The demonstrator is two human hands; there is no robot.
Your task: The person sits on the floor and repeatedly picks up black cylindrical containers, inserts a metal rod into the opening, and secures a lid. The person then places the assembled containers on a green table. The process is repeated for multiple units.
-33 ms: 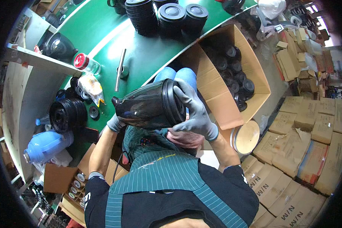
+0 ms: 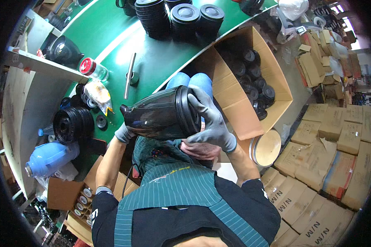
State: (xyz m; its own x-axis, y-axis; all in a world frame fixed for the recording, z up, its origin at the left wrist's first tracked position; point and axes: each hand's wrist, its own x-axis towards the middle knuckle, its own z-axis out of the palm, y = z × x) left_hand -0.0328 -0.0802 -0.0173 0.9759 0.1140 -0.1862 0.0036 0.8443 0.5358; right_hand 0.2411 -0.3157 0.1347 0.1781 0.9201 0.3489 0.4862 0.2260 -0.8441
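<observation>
A glossy dark jug lies on its side in front of my body, its small spout pointing left. At its right end sits a ribbed black lid. My left hand, in a grey glove, supports the spout end from below; most of its fingers are hidden behind the jug. My right hand, gloved as well, grips the lid end, with fingers over the top and the thumb lower down. Beyond the jug, a metal rod rests by a short round fitting on the green table.
Stacked black lids stand at the table's far side. A red-capped clear jar and a blue bottle are at left. On the right, an open carton holds black round parts, beside a round stool and stacked cartons.
</observation>
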